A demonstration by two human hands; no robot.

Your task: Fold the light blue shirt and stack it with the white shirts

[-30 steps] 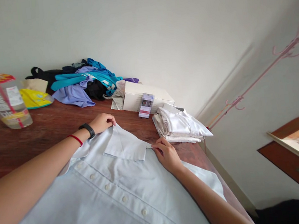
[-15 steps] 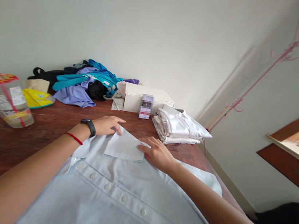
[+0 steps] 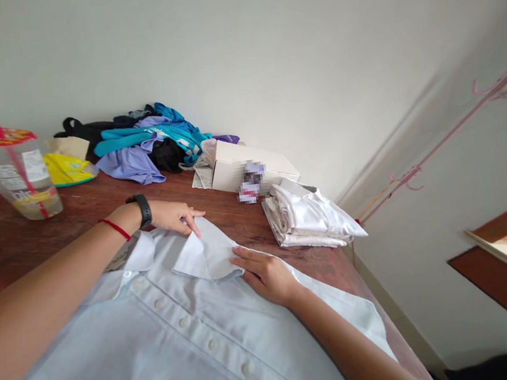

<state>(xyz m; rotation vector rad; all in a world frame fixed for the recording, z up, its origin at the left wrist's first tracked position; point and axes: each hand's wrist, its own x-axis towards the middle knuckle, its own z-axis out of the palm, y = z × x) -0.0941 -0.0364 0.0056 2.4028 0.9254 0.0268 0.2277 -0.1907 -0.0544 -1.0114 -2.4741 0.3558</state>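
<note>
In the head view, a light blue shirt (image 3: 198, 340) lies flat on the brown tabletop (image 3: 79, 213) in front of me, with its row of buttons running from the collar toward me. My left hand (image 3: 172, 214) rests on the far edge of the collar (image 3: 206, 255); its fingers (image 3: 191, 220) are stretched out and a little spread, pressing the cloth down, not closed around it. On this wrist I wear a black band and a red thread. My right hand (image 3: 264, 272) lies flat on the shirt just beside the point of the collar, the fingers (image 3: 242, 255) straight and close together, touching the collar edge without gripping it.

Near my right hand, a folded white garment (image 3: 308, 214) sits on the tabletop, and a white box (image 3: 250, 165) stands just behind it. Farther back, against the wall, there is a pile of blue and dark clothes (image 3: 144, 142). On the left stands a clear plastic cup (image 3: 17, 171) with a red straw, well apart from the shirt.
</note>
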